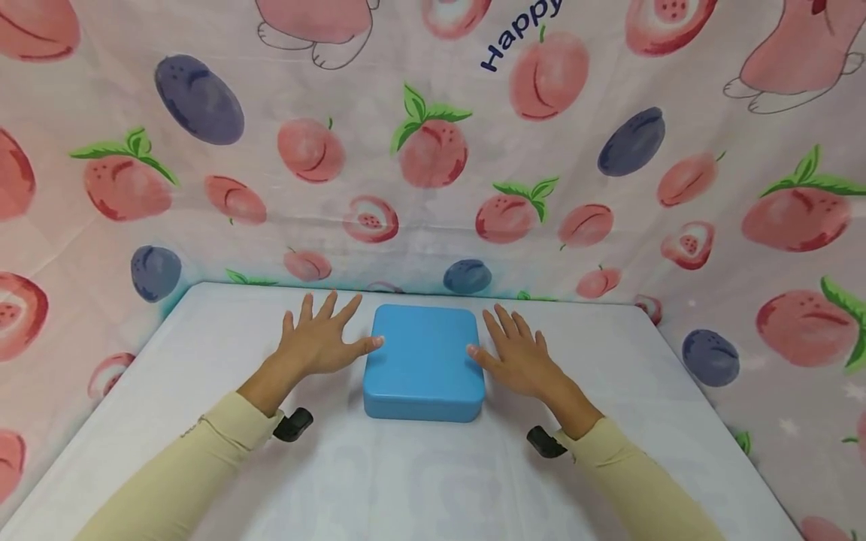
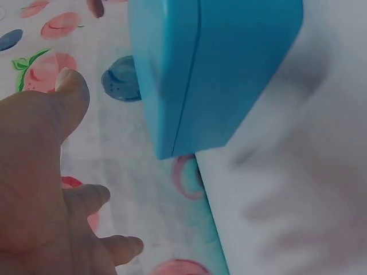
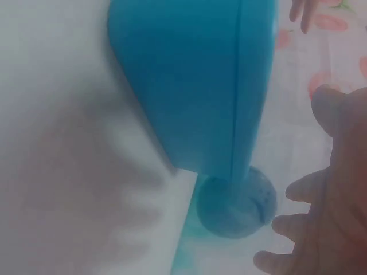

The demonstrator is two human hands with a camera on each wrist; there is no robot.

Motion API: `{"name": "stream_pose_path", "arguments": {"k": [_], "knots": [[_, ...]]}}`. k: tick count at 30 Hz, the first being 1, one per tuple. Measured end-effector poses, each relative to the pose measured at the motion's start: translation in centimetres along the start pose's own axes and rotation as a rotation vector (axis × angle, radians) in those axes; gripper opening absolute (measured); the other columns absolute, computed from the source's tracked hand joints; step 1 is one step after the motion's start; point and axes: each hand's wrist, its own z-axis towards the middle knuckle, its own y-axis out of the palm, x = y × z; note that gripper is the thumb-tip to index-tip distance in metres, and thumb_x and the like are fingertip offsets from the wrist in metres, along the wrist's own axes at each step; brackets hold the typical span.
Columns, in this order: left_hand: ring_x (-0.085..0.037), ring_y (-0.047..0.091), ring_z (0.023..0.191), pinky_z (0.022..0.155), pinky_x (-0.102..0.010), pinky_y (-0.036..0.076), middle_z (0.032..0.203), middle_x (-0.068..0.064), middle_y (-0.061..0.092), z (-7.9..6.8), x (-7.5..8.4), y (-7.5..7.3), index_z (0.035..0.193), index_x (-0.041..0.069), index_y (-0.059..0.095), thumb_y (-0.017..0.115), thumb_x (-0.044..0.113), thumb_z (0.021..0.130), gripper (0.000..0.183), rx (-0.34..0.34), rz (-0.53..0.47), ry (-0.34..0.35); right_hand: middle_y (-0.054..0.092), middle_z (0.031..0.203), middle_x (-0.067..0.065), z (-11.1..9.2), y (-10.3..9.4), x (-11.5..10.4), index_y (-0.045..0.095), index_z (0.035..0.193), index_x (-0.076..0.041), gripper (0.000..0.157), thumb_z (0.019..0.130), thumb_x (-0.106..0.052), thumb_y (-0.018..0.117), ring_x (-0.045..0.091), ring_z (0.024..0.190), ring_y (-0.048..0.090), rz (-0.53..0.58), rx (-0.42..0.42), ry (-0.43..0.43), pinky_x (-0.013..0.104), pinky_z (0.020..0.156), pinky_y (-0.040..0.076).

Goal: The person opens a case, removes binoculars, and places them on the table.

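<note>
A blue square box (image 1: 425,361) with rounded corners lies flat near the back of the white table. A thin seam runs along its side in both wrist views, marking a lid (image 2: 179,74) over a deeper base (image 3: 178,74). To its left my left hand (image 1: 316,344) is spread, palm down, its thumb overlapping the box's left edge in the head view. My right hand (image 1: 517,357) mirrors it on the other side, fingers extended and thumb over the right edge. Both wrist views show a gap between the hand and the box's side. Neither hand holds anything.
The white table (image 1: 433,481) ends at a back edge just behind the box. Fruit-printed cloth (image 1: 433,218) hangs behind and along both sides. A small black device sits under each wrist, the left one (image 1: 294,424) and the right one (image 1: 545,442).
</note>
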Motion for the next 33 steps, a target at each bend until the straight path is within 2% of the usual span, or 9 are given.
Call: {"name": "stream_pose_path", "arguments": {"k": [5,9,13,17,21,25,29,33], "knots": [[-0.057,0.003,0.148,0.113,-0.077,0.007,0.163,-0.025,0.017,0.2,0.2,0.4,0.160,0.020,0.016,0.050,0.076,0.085,0.098,-0.044,-0.120,0.005,0.005,0.168,0.013,0.0,0.7,0.3,0.012,0.160,-0.012,0.085,0.098,-0.063,0.042,0.043,0.153,0.008,0.142,-0.036,-0.021,0.074,0.114,0.013],[-0.051,0.012,0.150,0.113,-0.073,0.019,0.164,-0.021,0.020,0.3,0.2,0.5,0.160,0.021,0.014,0.056,0.073,0.084,0.101,-0.118,-0.337,-0.037,0.002,0.168,0.014,0.1,1.2,0.3,0.009,0.160,-0.011,0.084,0.099,-0.061,0.040,0.042,0.154,0.004,0.307,-0.090,-0.022,0.071,0.118,0.011],[-0.043,0.019,0.151,0.114,-0.068,0.028,0.165,-0.017,0.019,0.5,0.2,0.9,0.160,0.022,0.013,0.062,0.067,0.085,0.101,-0.160,-0.536,-0.094,0.003,0.168,0.011,0.1,1.4,-0.1,0.006,0.160,-0.016,0.084,0.099,-0.062,0.039,0.039,0.155,0.002,0.479,-0.135,0.037,0.068,0.120,0.008],[-0.043,0.023,0.150,0.114,-0.065,0.029,0.163,-0.019,0.024,0.9,0.4,1.5,0.160,0.019,0.015,0.067,0.057,0.087,0.097,-0.172,-0.639,-0.113,0.009,0.168,0.008,0.0,1.5,-0.7,0.008,0.160,-0.022,0.082,0.098,-0.063,0.043,0.038,0.154,0.014,0.661,-0.147,0.143,0.065,0.120,0.017],[-0.042,0.036,0.145,0.111,-0.058,0.038,0.160,-0.021,0.030,1.3,0.6,2.1,0.159,0.018,0.017,0.070,0.049,0.088,0.095,-0.182,-0.709,-0.134,0.018,0.166,0.008,0.2,1.7,-1.1,0.013,0.160,-0.021,0.080,0.098,-0.057,0.049,0.041,0.146,0.033,0.796,-0.111,0.196,0.059,0.117,0.029],[-0.040,0.050,0.135,0.104,-0.050,0.049,0.157,-0.023,0.034,1.5,1.0,2.5,0.159,0.015,0.020,0.074,0.039,0.087,0.093,-0.178,-0.796,-0.170,0.028,0.162,0.012,0.5,1.9,-1.3,0.019,0.159,-0.016,0.077,0.098,-0.047,0.055,0.041,0.135,0.049,0.840,-0.058,0.226,0.055,0.113,0.039],[-0.038,0.055,0.130,0.101,-0.047,0.052,0.151,-0.023,0.042,1.7,1.4,2.8,0.157,0.011,0.024,0.075,0.033,0.088,0.088,-0.168,-0.834,-0.209,0.039,0.154,0.015,0.9,2.2,-1.4,0.026,0.157,-0.012,0.074,0.096,-0.033,0.063,0.036,0.130,0.052,0.814,-0.003,0.260,0.051,0.106,0.046],[-0.036,0.056,0.127,0.101,-0.048,0.052,0.146,-0.023,0.048,1.9,1.8,2.7,0.155,0.008,0.030,0.074,0.025,0.089,0.082,-0.150,-0.840,-0.234,0.048,0.146,0.016,1.4,2.3,-1.4,0.031,0.154,-0.010,0.075,0.092,-0.026,0.069,0.032,0.123,0.052,0.751,0.038,0.278,0.046,0.097,0.050]]}}
